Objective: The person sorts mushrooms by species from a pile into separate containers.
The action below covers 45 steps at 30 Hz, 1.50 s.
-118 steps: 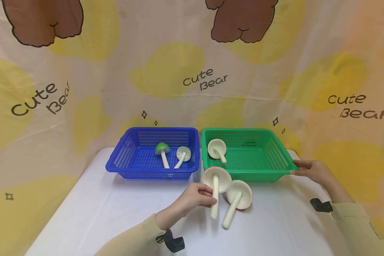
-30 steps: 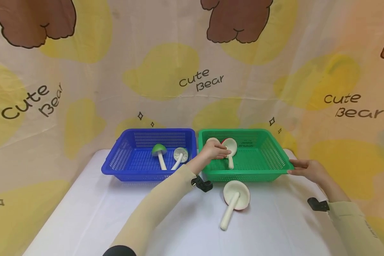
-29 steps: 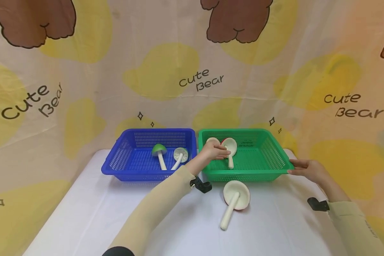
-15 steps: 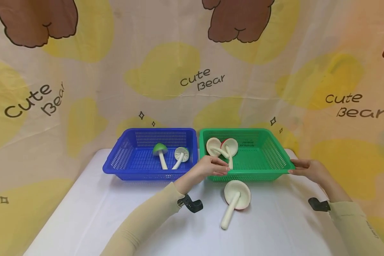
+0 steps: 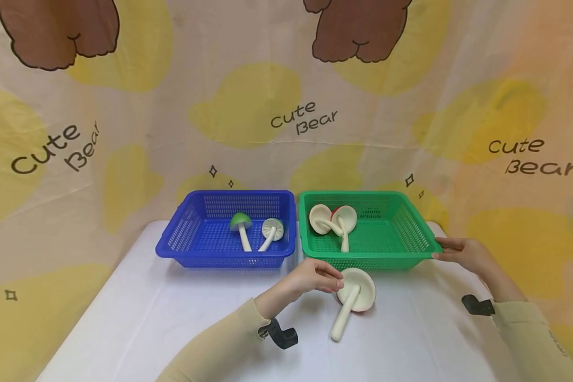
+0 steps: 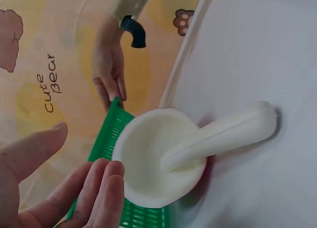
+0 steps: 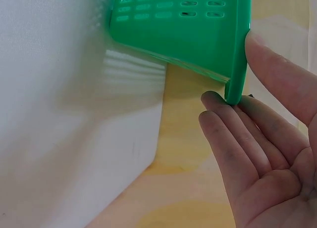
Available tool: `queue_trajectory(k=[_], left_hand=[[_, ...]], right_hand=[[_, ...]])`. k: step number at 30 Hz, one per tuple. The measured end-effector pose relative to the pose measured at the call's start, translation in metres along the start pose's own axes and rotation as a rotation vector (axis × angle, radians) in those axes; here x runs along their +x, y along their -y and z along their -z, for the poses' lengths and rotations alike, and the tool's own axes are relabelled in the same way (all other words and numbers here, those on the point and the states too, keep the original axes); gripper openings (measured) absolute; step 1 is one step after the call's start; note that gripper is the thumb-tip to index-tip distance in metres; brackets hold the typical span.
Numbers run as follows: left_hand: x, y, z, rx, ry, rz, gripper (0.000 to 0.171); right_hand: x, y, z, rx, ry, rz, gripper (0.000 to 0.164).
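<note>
Nothing is in my left hand (image 5: 310, 277), whose fingers are relaxed and parted from the thumb (image 6: 42, 151). It hovers at the cap of a toy mushroom (image 5: 365, 293), which lies on the white table with its pale underside up and thick stem towards me. In the left wrist view the fingertips overlap the edge of this mushroom (image 6: 143, 158). My right hand (image 5: 465, 255) pinches the right front corner of the green basket (image 5: 377, 256), thumb on the rim and fingers beneath. Two red-capped toy mushrooms (image 5: 321, 218) lie at the basket's left end, stems crossing.
Left of the green basket stands a blue basket (image 5: 229, 259) with two green-capped toy mushrooms (image 5: 241, 222) in it. A patterned cloth (image 5: 248, 106) hangs right behind both baskets. The white table's (image 5: 410, 329) right edge runs under my right forearm.
My left hand has put the red-capped mushroom into the green basket, let go, and drawn back towards me to the mushroom on the table. The right hand stays at the basket's corner.
</note>
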<state>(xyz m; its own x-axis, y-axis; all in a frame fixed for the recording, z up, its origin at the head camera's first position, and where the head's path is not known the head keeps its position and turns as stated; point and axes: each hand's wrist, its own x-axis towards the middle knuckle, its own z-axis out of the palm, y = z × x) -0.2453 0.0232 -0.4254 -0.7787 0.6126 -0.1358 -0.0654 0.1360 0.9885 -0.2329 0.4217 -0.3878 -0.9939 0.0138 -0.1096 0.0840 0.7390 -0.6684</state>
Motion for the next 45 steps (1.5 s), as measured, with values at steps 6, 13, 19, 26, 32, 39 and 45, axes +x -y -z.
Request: queue_trajectory(k=[6, 13, 19, 26, 32, 39, 45], left_hand=[[0.002, 0.016, -0.006, 0.001, -0.012, 0.029, 0.025], [0.008, 0.032, -0.011, 0.010, -0.009, 0.052, 0.025], [0.009, 0.040, -0.015, 0.019, -0.015, 0.075, 0.025], [0.010, 0.048, -0.021, 0.038, -0.023, 0.107, 0.026], [0.010, 0.051, -0.025, 0.086, -0.007, 0.097, 0.024], [0.009, 0.053, -0.029, 0.083, 0.009, 0.094, 0.022], [0.013, 0.058, -0.032, 0.082, -0.043, 0.105, 0.025]], right_hand=[[-0.001, 0.002, 0.001, -0.004, 0.001, 0.005, 0.076], [-0.001, 0.002, 0.001, 0.001, 0.002, -0.011, 0.078], [0.001, 0.000, 0.000, 0.009, 0.005, -0.009, 0.080], [0.001, 0.000, 0.000, 0.006, 0.001, 0.000, 0.080], [0.002, -0.001, 0.001, -0.001, 0.004, -0.001, 0.078], [0.002, -0.002, 0.001, -0.001, 0.010, -0.015, 0.079], [0.002, -0.001, 0.001, 0.000, 0.013, -0.015, 0.079]])
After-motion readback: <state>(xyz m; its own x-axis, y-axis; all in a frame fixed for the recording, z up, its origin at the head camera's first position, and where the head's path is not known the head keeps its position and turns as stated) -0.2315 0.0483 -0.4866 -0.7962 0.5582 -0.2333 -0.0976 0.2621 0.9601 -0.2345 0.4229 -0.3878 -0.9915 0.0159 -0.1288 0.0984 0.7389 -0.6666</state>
